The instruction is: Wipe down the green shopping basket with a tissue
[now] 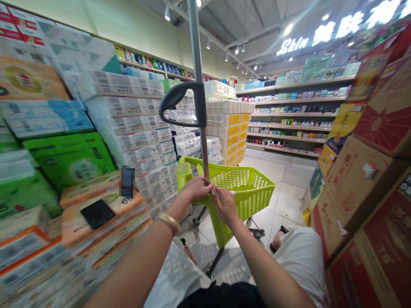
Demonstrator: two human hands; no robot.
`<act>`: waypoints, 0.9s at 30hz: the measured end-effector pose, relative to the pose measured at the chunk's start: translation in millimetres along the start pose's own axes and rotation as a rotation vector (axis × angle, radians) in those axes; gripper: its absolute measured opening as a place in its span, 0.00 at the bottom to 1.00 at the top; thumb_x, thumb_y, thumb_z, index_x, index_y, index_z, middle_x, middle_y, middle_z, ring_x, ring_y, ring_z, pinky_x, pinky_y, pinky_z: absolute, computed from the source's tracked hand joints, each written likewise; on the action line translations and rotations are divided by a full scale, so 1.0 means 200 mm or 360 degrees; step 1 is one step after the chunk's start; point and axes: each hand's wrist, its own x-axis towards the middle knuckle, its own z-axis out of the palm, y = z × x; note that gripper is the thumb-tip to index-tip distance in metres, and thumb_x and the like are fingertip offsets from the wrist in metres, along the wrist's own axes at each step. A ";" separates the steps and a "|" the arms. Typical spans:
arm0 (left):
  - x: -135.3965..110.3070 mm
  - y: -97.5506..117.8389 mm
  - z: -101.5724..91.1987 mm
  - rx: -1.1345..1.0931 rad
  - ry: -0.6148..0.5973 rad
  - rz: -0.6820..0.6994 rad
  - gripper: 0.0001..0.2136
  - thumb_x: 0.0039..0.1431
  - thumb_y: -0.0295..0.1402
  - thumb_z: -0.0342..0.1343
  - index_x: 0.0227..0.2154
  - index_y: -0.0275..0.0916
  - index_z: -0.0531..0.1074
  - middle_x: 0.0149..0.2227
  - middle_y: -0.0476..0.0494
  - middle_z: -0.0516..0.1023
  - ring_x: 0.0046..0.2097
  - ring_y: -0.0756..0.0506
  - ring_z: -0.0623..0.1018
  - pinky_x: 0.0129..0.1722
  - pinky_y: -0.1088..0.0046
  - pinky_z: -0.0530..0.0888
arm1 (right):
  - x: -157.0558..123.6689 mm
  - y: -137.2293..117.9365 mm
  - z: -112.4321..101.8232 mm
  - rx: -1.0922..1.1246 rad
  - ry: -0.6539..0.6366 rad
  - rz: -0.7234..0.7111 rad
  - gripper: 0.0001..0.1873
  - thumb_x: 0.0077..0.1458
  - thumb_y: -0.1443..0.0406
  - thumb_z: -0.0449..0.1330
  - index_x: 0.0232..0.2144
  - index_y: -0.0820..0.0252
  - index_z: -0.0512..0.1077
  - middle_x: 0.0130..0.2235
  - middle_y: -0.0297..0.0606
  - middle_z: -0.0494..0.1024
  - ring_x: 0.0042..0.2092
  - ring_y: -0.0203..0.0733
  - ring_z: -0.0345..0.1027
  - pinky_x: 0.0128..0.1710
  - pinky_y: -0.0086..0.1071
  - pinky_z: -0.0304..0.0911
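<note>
A yellow-green shopping cart (255, 192) with a perforated basket stands on wheels in front of me, between my legs. From its near rim rises a metal pole (195, 51) carrying a dark grey loop handle (201, 105). My left hand (196, 188) is closed around the foot of the pole, at the basket's rim. Beside it, my right hand (225, 204) is closed in a pinch just right of the pole, almost touching the left fingertips. A small pale bit shows at its fingers, too small to name. The pole's lower end is hidden by my fingers.
Stacked tissue packs (138, 122) rise on the left, with a black flat object (97, 214) and a blurred-out phone-like item (127, 182) on orange packs. Cardboard boxes (356, 184) crowd the right. Shelves of small goods (292, 113) line the back beyond the tiled floor (284, 192).
</note>
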 end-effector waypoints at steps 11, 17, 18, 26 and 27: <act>-0.01 0.02 -0.01 0.0022 -0.0007 -0.0063 0.18 0.58 0.46 0.46 0.35 0.45 0.80 0.41 0.46 0.82 0.45 0.43 0.78 0.43 0.73 0.72 | 0.02 0.05 0.02 0.0098 0.0210 0.0245 0.12 0.60 0.58 0.52 0.35 0.57 0.73 0.37 0.38 0.76 0.41 0.42 0.67 0.47 0.37 0.58; -0.01 0.03 -0.01 0.0050 -0.0022 -0.0096 0.18 0.59 0.46 0.46 0.34 0.45 0.80 0.42 0.47 0.81 0.46 0.43 0.78 0.42 0.73 0.72 | 0.05 0.05 0.01 0.0445 0.0474 0.0556 0.17 0.50 0.67 0.52 0.44 0.61 0.66 0.42 0.42 0.72 0.42 0.42 0.68 0.44 0.36 0.63; -0.01 0.03 -0.01 0.0047 -0.0022 -0.0104 0.17 0.59 0.46 0.47 0.34 0.46 0.80 0.42 0.47 0.81 0.46 0.43 0.78 0.42 0.73 0.72 | 0.06 0.05 0.00 0.0468 0.0517 0.0610 0.19 0.49 0.67 0.52 0.46 0.61 0.64 0.43 0.43 0.72 0.41 0.42 0.68 0.44 0.36 0.64; -0.02 0.06 -0.01 0.0088 -0.0019 -0.0025 0.19 0.59 0.46 0.46 0.35 0.44 0.80 0.40 0.43 0.82 0.45 0.41 0.78 0.41 0.70 0.73 | 0.05 -0.02 0.04 0.0240 0.0202 0.0211 0.18 0.48 0.71 0.49 0.41 0.57 0.71 0.44 0.41 0.74 0.56 0.48 0.62 0.59 0.47 0.51; -0.02 0.06 -0.01 0.0091 -0.0015 -0.0028 0.19 0.59 0.46 0.46 0.35 0.43 0.80 0.41 0.43 0.81 0.45 0.41 0.78 0.41 0.70 0.73 | 0.04 -0.01 0.04 0.0211 0.0182 0.0211 0.18 0.48 0.71 0.49 0.41 0.56 0.71 0.44 0.40 0.75 0.56 0.48 0.62 0.59 0.49 0.51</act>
